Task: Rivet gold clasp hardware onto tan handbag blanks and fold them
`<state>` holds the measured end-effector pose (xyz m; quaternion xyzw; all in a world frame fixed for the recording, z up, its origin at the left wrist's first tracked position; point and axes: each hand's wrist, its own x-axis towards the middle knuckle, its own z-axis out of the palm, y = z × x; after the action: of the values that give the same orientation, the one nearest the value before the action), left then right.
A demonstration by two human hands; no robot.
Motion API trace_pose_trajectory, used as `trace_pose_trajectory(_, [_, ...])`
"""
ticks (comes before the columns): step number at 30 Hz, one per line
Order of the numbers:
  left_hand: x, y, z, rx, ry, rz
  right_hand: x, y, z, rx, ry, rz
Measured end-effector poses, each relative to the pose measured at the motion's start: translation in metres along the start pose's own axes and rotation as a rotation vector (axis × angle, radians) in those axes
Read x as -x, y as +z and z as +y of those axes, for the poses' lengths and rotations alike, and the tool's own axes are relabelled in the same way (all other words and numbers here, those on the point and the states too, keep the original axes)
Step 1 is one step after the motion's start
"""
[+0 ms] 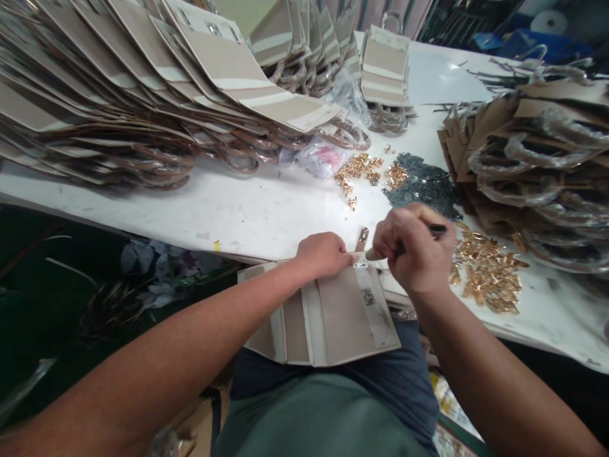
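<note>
A beige bag panel (pixel 340 314) lies across my lap and against the table edge, with pale strips over it. My left hand (pixel 324 254) grips its upper edge, fingertips beside a small metal fitting (pixel 360 265). A second metal plate (pixel 368 296) sits lower on the panel. My right hand (pixel 413 247) is closed round a hand tool (pixel 436 230) with a dark end; its blunt greyish tip is close to the panel's top edge beside my left fingertips. I cannot tell whether it touches. Most of the tool is hidden in my fist. A strap tab with a metal piece (pixel 362 238) lies just beyond.
Stacked beige bag panels (pixel 214 70) with wrapped handles fill the table's left and back. Brown bag pieces (pixel 533 158) are piled at right. Gold fittings (pixel 492 270), smaller gold clips (pixel 359 168) and dark metal plates (pixel 423 184) lie in heaps on the white table (pixel 228 212).
</note>
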<state>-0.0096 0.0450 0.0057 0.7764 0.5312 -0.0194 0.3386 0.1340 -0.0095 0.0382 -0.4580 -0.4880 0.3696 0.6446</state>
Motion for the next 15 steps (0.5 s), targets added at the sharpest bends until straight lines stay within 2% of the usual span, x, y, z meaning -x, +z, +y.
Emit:
trace_pose_trajectory(6, [0.001, 0.000, 0.000, -0.014, -0.001, 0.001, 0.005, -0.009, 0.016, 0.023, 0.072, 0.014])
trace_pose_trajectory(9, [0.002, 0.000, -0.001, -0.008, 0.012, 0.011, 0.008, -0.006, 0.016, 0.072, 0.031, 0.014])
trace_pose_trajectory(11, [0.001, 0.002, -0.003, -0.004, 0.025, 0.015, 0.010, 0.000, 0.011, 0.106, 0.004, -0.021])
trace_pose_trajectory(15, [-0.005, 0.011, -0.007, -0.022, 0.074, 0.012, 0.013, 0.009, 0.005, 0.193, 0.028, -0.172])
